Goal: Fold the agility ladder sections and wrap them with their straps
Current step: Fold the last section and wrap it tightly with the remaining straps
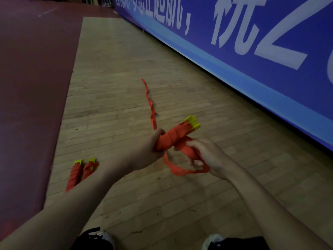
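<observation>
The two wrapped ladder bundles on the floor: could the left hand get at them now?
Probably yes, once freed. The two wrapped bundles lie on the wooden floor on that side with nothing in between, but the left hand grips the half-wrapped bundle and would have to let go first.

The only view came from a wide-angle camera worn on the person's head, facing forward and tilted down at the wooden floor (117,98). Both forearms reached in from the bottom corners, close to the lens. The left hand (144,150) gripped the ladder bundle (173,138) and the right hand (207,154) its strap (182,171), just right of centre. Shoes (106,237) touched the bottom edge. A blue banner (270,73) slanted across the upper right, and a red mat (32,78) filled the left.
</observation>
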Tool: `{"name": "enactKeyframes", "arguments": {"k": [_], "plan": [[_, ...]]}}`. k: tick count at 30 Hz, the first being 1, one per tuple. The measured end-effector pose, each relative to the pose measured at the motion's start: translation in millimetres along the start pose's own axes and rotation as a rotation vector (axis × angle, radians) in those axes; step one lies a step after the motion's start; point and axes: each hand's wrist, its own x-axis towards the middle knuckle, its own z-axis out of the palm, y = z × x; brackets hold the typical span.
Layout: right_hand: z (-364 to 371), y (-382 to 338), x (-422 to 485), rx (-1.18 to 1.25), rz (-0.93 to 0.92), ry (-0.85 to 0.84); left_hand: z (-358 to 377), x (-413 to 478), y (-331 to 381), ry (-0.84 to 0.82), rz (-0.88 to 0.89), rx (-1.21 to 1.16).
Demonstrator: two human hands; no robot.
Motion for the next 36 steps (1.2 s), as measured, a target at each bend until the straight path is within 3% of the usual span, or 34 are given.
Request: {"name": "enactKeyframes", "arguments": {"k": [3, 6, 12, 15, 17, 19, 22, 24, 27, 30, 34, 36], "plan": [[1, -6, -1, 0.059, -0.006, 0.103, 13, -2, 9, 0.153, 0.046, 0.297], [-2, -8, -1, 0.008, 0.021, 0.155, 26, 0, 15, 0.167, 0.042, 0.454], [-3, -2, 2, -0.108, 0.162, 0.407, 40, -1, 23, 0.164, 0.06, 0.647], [-4, 4, 5, -0.066, 0.159, 0.446, 42, 0, 25, 0.165, 0.069, 0.656], [-1, 2, 2, 0.068, 0.127, 0.419, 35, -1, 28, 0.153, 0.039, 0.547], [1, 0, -2, 0.204, 0.085, 0.368, 25, 1, 24, 0.046, -0.011, 0.266], [-3, -1, -4, 0.266, -0.016, 0.293, 9, 7, 10, -0.251, -0.076, -0.588], [-6, -4, -5, 0.305, -0.084, 0.24, 2, 8, -2, -0.478, -0.152, -0.917], [-8, -6, -6, 0.372, -0.14, 0.154, -2, 4, -5, -0.751, -0.178, -1.113], [-10, -3, -4, 0.381, -0.144, 0.088, 2, 2, -6, -0.795, -0.231, -1.155], [-24, -3, 0, 0.297, -0.113, -0.05, -13, -6, 21, -0.713, -0.266, -1.057], [-34, -2, -1, 0.203, -0.146, -0.093, -16, -8, 53, -0.491, -0.166, -1.115]]}}
